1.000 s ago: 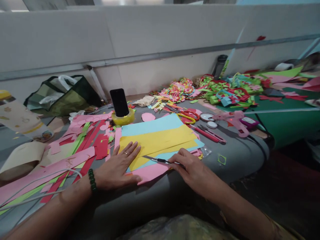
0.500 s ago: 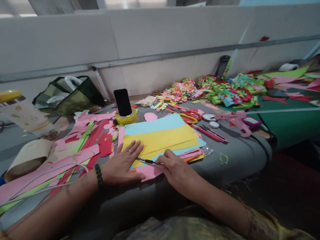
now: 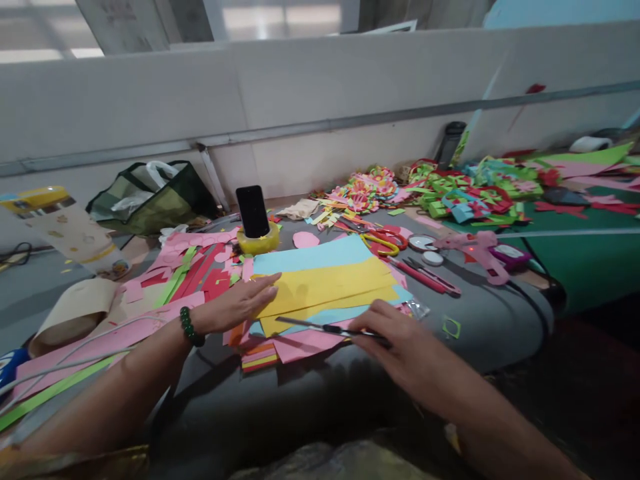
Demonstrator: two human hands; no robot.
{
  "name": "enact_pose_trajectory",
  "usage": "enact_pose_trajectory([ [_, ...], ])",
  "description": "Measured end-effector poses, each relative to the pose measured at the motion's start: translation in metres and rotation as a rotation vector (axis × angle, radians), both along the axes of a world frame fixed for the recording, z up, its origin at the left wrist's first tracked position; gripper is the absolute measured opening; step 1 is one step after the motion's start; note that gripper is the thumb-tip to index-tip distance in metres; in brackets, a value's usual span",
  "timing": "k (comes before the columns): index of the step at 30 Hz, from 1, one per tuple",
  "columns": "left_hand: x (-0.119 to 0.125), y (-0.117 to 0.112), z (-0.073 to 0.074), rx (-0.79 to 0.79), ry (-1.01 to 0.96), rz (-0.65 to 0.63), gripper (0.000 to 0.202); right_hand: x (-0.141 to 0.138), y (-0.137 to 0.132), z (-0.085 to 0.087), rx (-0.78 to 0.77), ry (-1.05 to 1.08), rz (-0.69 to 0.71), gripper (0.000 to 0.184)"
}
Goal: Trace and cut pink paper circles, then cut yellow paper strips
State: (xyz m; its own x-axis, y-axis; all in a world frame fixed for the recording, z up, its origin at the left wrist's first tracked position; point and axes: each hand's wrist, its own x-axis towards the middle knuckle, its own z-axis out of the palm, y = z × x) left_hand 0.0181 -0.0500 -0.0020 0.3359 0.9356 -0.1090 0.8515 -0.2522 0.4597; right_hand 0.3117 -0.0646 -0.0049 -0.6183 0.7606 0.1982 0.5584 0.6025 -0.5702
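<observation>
My right hand [image 3: 395, 337] is closed around a slim craft knife [image 3: 340, 330]. Its long thin grey tip points left, over the near edge of the paper stack. Two yellow sheets [image 3: 320, 287] lie slightly fanned on top, over light blue paper [image 3: 325, 253]. Pink paper [image 3: 305, 345] sticks out on the near side, beside layered orange, red and yellow pieces [image 3: 259, 355]. At the stack's left edge, my left hand [image 3: 243, 303] has its fingers stretched out and grips nothing. Whether it touches the yellow paper I cannot tell.
A phone [image 3: 253, 211] stands in a yellow tape roll [image 3: 259, 240] behind the stack. Scissors [image 3: 383, 243], a red-handled cutter [image 3: 417, 275] and a pink glue gun [image 3: 475, 252] lie to the right. Pink and red paper scraps [image 3: 200, 267] and a white cable [image 3: 75, 360] spread leftward.
My left hand has risen off the sheets and shifted left, uncovering the stack's near left corner. My right hand has moved right with the knife, showing more of it.
</observation>
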Motion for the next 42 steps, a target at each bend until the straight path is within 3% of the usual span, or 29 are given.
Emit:
enact_pose_trajectory([
  [3, 0.01, 0.001, -0.004, 0.198, 0.004, 0.078, 0.055, 0.047, 0.016, 0.008, 0.167, 0.016, -0.213, 0.02],
  [7, 0.038, 0.001, -0.009, 0.308, 0.179, -0.023, 0.039, 0.087, 0.051, -0.002, 0.266, -0.134, -0.66, 0.023],
  [10, 0.055, 0.001, -0.008, 0.268, 0.337, -0.062, 0.022, 0.093, 0.07, -0.02, 0.252, -0.265, -0.71, 0.022],
  [15, 0.067, 0.001, -0.009, 0.288, 0.458, -0.03, 0.025, 0.081, 0.076, -0.037, 0.258, -0.361, -0.712, 0.02],
  [18, 0.069, 0.001, -0.013, 0.309, 0.435, -0.01, 0.029, 0.077, 0.071, -0.028, 0.326, -0.465, -0.669, 0.025],
  [21, 0.068, 0.002, -0.014, 0.318, 0.395, 0.008, 0.031, 0.071, 0.066, -0.01, 0.429, -0.406, -0.618, 0.027],
  [24, 0.06, 0.006, -0.005, 0.331, 0.37, 0.093, 0.032, 0.054, 0.066, 0.003, 0.492, -0.224, -0.391, 0.023],
  [28, 0.031, 0.01, 0.019, 0.403, 0.461, 0.345, 0.035, 0.022, 0.074, 0.004, 0.436, -0.205, -0.026, 0.017],
  [32, -0.004, 0.001, 0.025, 0.388, 0.722, 0.633, 0.037, -0.001, 0.084, 0.0, 0.351, -0.353, 0.114, 0.036],
  [34, -0.017, -0.008, 0.016, 0.297, 0.754, 0.631, 0.038, -0.009, 0.087, 0.0, 0.299, -0.426, 0.159, 0.043],
  [38, -0.03, -0.025, -0.003, 0.174, 0.752, 0.579, 0.037, -0.021, 0.089, 0.004, 0.267, -0.551, 0.223, 0.041],
  [42, -0.015, -0.033, 0.002, 0.272, 0.709, 0.464, 0.039, -0.029, 0.089, 0.002, 0.363, -0.65, 0.276, 0.026],
])
